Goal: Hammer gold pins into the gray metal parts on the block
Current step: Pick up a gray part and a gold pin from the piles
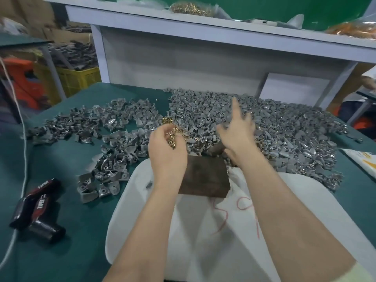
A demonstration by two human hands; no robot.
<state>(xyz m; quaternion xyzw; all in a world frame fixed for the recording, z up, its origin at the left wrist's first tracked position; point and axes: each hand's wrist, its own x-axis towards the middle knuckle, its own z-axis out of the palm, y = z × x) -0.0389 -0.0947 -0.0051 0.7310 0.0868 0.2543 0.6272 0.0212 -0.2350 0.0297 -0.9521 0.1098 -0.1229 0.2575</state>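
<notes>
A dark brown block (205, 178) sits on a white sheet (203, 231) in front of me. My left hand (165, 148) hovers over the block's left end and holds a bunch of gold pins (173, 134) in its curled fingers. My right hand (237, 129) is blurred, fingers spread and one pointing up, above the big heap of gray metal parts (274, 127) behind the block. A brown handle (216, 148) pokes out from under the right wrist. Nothing shows in the right hand.
A second spread of gray parts (105, 135) covers the green table (61, 231) to the left. A black and red tool (38, 208) lies at the near left with a white cord (23, 139). A shelf above holds a bag of gold pins (189, 7). A yellow crate (79, 78) stands at far left.
</notes>
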